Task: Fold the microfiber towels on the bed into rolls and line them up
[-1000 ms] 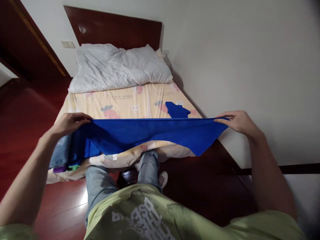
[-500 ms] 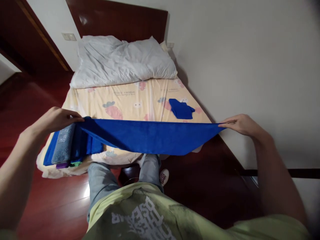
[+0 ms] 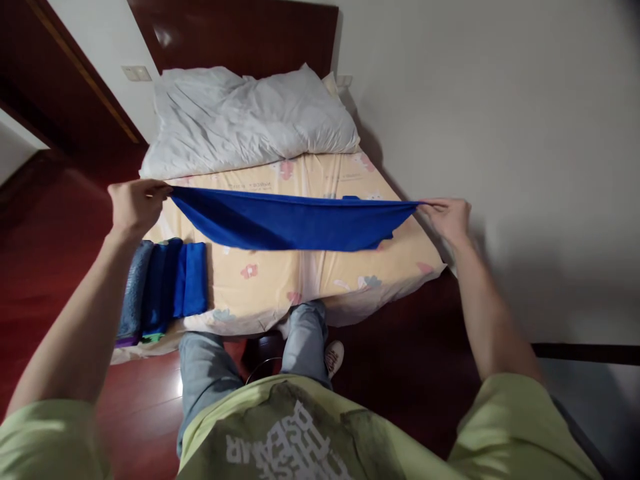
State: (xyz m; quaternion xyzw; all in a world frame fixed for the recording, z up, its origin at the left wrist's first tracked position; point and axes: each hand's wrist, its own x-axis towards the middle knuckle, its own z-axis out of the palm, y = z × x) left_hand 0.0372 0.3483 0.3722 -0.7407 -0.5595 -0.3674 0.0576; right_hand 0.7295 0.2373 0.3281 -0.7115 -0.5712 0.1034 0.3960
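A blue towel [image 3: 290, 223] is stretched sideways above the bed, its lower edge sagging. My left hand [image 3: 137, 207] pinches the towel's left corner, and my right hand [image 3: 447, 217] pinches its right corner. Behind the towel's top edge a bit of another blue cloth [image 3: 351, 197] shows on the sheet; most of it is hidden. Below my left hand, at the near left of the bed, several folded towels [image 3: 195, 280] lie side by side in blue and grey, with purple and green edges at the bottom. My left forearm covers part of them.
The bed [image 3: 250, 300] has a yellow patterned sheet. A crumpled white quilt or pillow [image 3: 250, 120] lies at its head, against a dark wooden headboard [image 3: 240, 30]. A grey wall [image 3: 475, 100] runs along the right, and dark red floor [image 3: 390, 373] surrounds the near end.
Both hands have moved forward over the bed and closer together, carrying the towel. The other blue cloth, earlier in plain sight, is now mostly covered by it.
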